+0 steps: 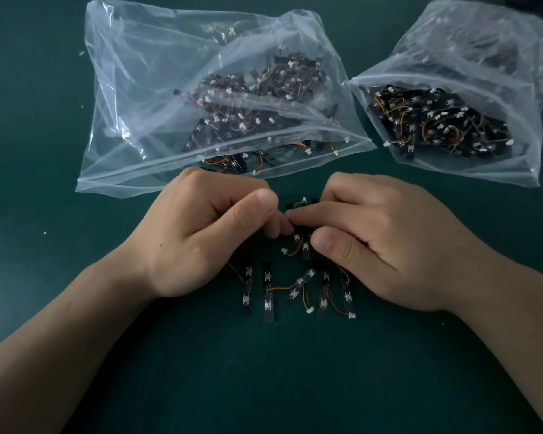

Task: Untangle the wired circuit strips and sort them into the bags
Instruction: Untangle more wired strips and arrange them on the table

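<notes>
- The mat (76, 277) is dark green, flat and matte. Everything lies on it.
- Two clear, crinkly plastic bags lie beyond your hands, each holding black strips and orange wires. The big bag (145, 89) is just past your left hand, zip edge toward you. The small bag (483, 73) is off to the right and further back.
- Your left hand (201, 233) is curled tight, its thumb and fingertips nipping the clump's left edge.
- Your right hand (373, 239) is closed too, pinching the clump's right side between forefinger and thumb. The two hands' fingertips almost meet.
- The clump (300, 242) sits between both grips, equally near each hand. Its visible strips run lengthwise toward and away from you, so I judge the separating pull should go sideways, across them.
- The row (268, 296) of loose strips lies nearer you, between your wrists. These are thin, flat and black with small pale buttons.
- Thin orange wires end in tiny white plugs (351, 315), which are likely to snag.
</notes>
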Motion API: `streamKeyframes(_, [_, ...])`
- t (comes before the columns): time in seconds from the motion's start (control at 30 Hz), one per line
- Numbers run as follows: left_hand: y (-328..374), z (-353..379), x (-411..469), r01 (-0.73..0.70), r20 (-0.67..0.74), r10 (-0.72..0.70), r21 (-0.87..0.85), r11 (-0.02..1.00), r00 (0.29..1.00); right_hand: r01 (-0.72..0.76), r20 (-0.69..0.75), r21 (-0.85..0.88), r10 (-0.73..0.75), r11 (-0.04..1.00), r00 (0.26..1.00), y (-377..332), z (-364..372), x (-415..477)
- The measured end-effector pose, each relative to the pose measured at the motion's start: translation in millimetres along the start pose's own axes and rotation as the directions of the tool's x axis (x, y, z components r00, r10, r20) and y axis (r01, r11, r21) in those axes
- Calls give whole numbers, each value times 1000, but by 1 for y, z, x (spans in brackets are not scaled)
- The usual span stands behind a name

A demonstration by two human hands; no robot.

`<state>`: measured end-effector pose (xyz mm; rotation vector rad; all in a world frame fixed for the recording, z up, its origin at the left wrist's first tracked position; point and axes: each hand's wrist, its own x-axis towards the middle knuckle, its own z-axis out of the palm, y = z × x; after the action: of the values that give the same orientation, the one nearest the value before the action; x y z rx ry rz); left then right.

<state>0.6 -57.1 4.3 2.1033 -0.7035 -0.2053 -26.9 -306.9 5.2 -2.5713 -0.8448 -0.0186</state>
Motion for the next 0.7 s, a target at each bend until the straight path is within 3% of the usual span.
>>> streamKeyframes(0.3, [0, 0, -1, -6, 14, 6, -15, 1000, 1000, -76, -85, 51, 80, 996, 993, 6, 1, -1])
streamKeyframes(0.43, [-1, 0, -1, -47, 36, 47, -6, 999, 998, -103, -108, 126, 117, 987, 987, 10, 4, 0])
streamKeyframes(0.7, [-3, 2, 1, -140, 62, 136, 56, 989, 989, -113, -158, 114, 131, 987, 979, 17, 4, 1])
